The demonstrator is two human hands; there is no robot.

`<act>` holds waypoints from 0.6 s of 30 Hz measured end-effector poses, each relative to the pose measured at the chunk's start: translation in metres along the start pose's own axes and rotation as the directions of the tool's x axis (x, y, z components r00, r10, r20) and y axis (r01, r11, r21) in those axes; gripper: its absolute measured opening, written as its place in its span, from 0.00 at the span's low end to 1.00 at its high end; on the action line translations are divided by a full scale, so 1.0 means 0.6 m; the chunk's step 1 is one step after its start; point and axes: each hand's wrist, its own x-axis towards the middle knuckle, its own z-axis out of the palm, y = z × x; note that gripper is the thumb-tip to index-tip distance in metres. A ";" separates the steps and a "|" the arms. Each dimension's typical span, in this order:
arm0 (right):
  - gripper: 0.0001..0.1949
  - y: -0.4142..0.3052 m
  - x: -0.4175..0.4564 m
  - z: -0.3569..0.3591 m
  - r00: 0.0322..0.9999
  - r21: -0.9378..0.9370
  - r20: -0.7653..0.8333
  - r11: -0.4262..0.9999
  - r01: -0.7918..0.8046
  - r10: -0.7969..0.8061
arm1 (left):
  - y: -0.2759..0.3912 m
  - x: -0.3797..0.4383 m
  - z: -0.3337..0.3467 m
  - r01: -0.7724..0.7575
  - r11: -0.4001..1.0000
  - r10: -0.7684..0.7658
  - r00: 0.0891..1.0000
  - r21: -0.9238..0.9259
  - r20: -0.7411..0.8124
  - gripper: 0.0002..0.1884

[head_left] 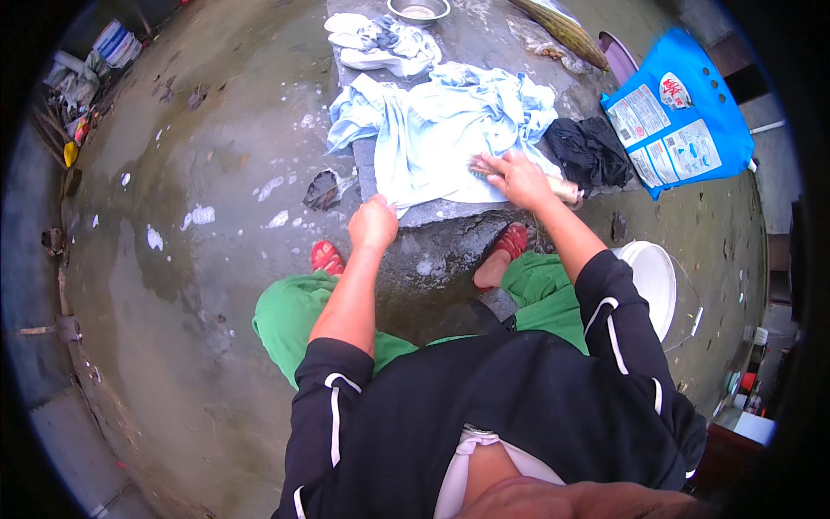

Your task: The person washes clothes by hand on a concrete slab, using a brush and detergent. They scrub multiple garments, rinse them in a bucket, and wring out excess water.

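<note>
A wet, pale blue garment [428,143] lies spread over a low stone slab [441,213]. My left hand [374,224] grips its near left corner at the slab's front edge. In my right hand [522,180] is a scrubbing brush [565,191] with a wooden handle. Its bristle end rests on the cloth's right side, partly covered by my fingers. A bundled black cloth [589,152] sits just right of the garment, and a heap of white and grey laundry [386,45] lies behind it.
A blue detergent bag [681,117] stands at the right. Beyond are a metal basin [418,9], a long ribbed gourd [564,32] and a pink basin [617,58]. A white bucket [650,285] stands by my right leg. Foam spots the wet concrete floor [194,272].
</note>
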 end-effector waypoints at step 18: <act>0.23 -0.182 0.030 0.012 0.926 0.213 -0.148 0.903 0.374 -0.348 | -0.020 0.020 -0.005 0.092 0.992 -0.081 0.989 -0.090 0.121 0.19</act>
